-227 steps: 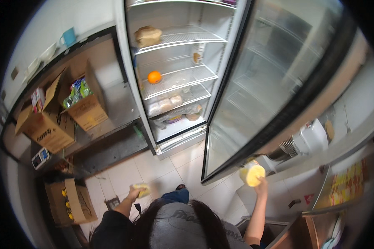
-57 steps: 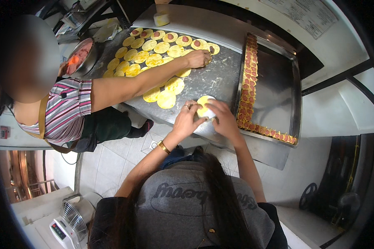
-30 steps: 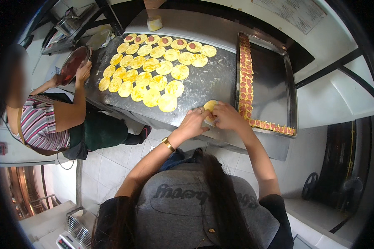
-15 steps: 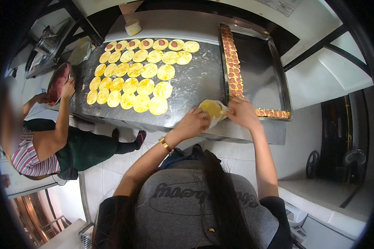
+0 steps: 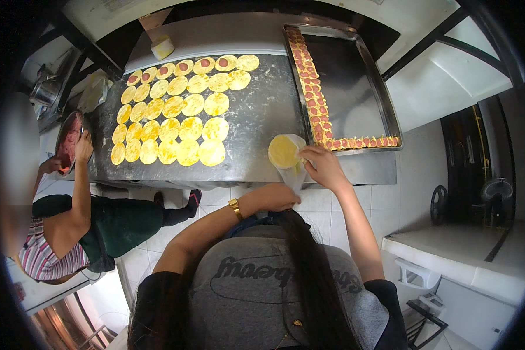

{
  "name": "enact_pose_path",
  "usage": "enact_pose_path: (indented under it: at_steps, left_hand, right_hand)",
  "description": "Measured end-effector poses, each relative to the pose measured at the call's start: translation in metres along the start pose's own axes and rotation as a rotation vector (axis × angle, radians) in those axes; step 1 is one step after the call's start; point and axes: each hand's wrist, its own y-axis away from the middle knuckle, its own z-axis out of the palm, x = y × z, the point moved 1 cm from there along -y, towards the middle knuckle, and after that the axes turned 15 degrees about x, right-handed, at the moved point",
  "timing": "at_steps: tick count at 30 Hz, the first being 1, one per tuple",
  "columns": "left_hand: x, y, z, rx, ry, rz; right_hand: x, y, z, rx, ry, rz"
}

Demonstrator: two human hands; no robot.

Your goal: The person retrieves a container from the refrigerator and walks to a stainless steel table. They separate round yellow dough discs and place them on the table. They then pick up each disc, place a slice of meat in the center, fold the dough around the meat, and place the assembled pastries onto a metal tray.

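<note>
Clear, crinkled plastic [image 5: 294, 175] wraps a pale yellow round [image 5: 283, 150] at the table's front edge, beside the tray's near left corner. With fingertips closed, my right hand [image 5: 325, 168] pinches the upper right edge of this plastic. Below the table edge, close to my body, my left hand [image 5: 277, 198] is closed at the plastic's lower end; its fingertips are partly hidden. Rows of flat yellow dough rounds [image 5: 191, 128] lie to the left, several in the far row topped with a reddish filling. I cannot tell whether the wrapped round is one disc or a stack.
A metal tray [image 5: 398, 119] holds reddish-topped pieces [image 5: 312, 87] along its left and near sides. They stand on a dark, floured table [image 5: 254, 125]. Far left, a co-worker [image 5: 81, 204] holds a bowl of reddish filling [image 5: 70, 143]. A small tub [image 5: 162, 48] stands at the back.
My left hand has moved from the round down toward my body, stretching the plastic. My right hand has shifted slightly left and down. The co-worker's bowl appears lower because the view shifted.
</note>
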Motion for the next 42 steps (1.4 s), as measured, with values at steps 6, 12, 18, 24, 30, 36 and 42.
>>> enact_pose_path:
  at_steps: [6, 12, 18, 24, 30, 36, 42]
  left_hand:
    - [0.0, 0.005, -0.029, 0.721, -0.112, -0.059]
    - [-0.013, -0.001, -0.042, 0.846, -0.193, -0.103]
    - [-0.017, -0.001, -0.035, 0.976, -0.043, -0.192]
    - [-0.059, 0.006, -0.045, 1.044, 0.433, -0.648]
    - [-0.028, 0.014, -0.048, 0.926, 0.081, -0.2]
    - [-0.015, 0.01, -0.045, 0.949, -0.01, -0.236]
    - [-0.045, -0.003, -0.038, 1.1, 0.584, -0.583]
  right_hand:
    - [-0.01, 0.011, 0.003, 0.27, 0.258, 0.013]
    - [-0.016, 0.02, 0.006, 0.25, 0.16, 0.0]
    - [-0.017, 0.029, 0.016, 0.215, 0.024, -0.084]
    - [-0.019, 0.026, 0.024, 0.231, 0.091, -0.183]
    - [-0.003, 0.022, 0.033, 0.165, 0.185, -0.248]
    - [-0.017, -0.002, 0.016, 0.096, 0.11, -0.277]
    - [-0.033, -0.022, 0.016, 0.152, 0.056, -0.062]
